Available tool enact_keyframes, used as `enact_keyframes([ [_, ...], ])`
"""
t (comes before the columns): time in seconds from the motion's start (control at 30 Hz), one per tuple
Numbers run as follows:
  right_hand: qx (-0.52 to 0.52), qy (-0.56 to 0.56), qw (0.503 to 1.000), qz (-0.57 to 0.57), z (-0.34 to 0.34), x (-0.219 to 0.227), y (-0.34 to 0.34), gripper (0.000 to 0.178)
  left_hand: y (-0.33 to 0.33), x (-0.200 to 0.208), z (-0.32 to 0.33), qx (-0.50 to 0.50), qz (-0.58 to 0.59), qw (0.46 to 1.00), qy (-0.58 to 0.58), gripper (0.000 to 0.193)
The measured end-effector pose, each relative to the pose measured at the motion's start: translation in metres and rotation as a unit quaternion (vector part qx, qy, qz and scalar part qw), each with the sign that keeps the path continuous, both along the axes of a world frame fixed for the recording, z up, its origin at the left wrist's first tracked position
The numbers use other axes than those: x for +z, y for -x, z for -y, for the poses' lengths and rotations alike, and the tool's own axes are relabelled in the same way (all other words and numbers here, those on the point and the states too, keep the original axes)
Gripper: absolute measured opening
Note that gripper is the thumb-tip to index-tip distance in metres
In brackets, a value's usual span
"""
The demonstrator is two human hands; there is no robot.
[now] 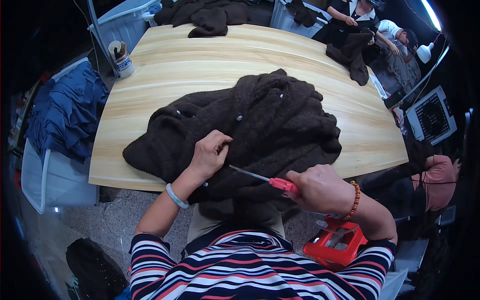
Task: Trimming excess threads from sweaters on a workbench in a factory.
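A dark brown fuzzy garment [225, 120] with several small shiny buttons is bunched up across the near half of the table, part of it hanging over the front edge. On its near part, my left hand [212, 150] is closed, thumb and fingers pinching the cloth. My right hand [322, 189] is wrapped round the red handle of a slim pointed metal tool [272, 181]. The tool's tip points left, just short of my left fingers, above the cloth. Whether it has one blade or two, I cannot tell.
The pale wooden table [165, 60] bears a cup of tools [122, 62] at its left edge and more dark garments [210, 17] at the far edge. Left stands a bin of blue cloth [70, 110]. A red plastic box [332, 245] is beside my right forearm. Other people work at right.
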State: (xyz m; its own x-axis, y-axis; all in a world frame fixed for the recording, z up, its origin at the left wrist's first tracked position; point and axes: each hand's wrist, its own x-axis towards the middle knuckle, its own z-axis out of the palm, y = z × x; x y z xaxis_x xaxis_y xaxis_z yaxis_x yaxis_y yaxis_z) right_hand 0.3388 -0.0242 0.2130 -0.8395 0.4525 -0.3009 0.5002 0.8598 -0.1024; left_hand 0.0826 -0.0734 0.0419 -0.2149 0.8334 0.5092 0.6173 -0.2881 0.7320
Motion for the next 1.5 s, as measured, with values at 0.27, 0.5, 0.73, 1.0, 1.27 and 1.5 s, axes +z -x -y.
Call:
enact_keyframes([
  [0.27, 0.004, 0.047, 0.999, 0.009, 0.013, -0.008, -0.009, 0.025, -0.011, -0.009, 0.044, 0.121, -0.228, 0.965, -0.045, 0.035],
  [0.5, 0.045, 0.095, 0.994, 0.032, 0.028, -0.023, 0.000, 0.027, -0.006, -0.029, 0.072, 0.089, -0.152, 0.983, -0.045, 0.043],
  [0.73, 0.019, 0.078, 0.996, -0.031, 0.028, -0.036, -0.006, 0.029, -0.001, -0.052, 0.115, 0.147, -0.187, 0.971, -0.015, 0.057],
  [1.0, 0.033, 0.070, 0.997, -0.009, 0.037, -0.035, 0.005, 0.022, -0.001, -0.047, 0.103, 0.163, -0.139, 0.977, -0.012, 0.034],
  [1.27, 0.057, 0.062, 0.996, -0.032, 0.045, -0.049, 0.006, 0.023, -0.001, -0.051, 0.098, 0.139, -0.014, 0.990, 0.009, 0.024],
  [1.5, 0.047, 0.071, 0.989, -0.119, 0.045, -0.068, 0.006, 0.021, 0.016, -0.063, 0.105, 0.167, -0.111, 0.979, 0.048, 0.035],
])
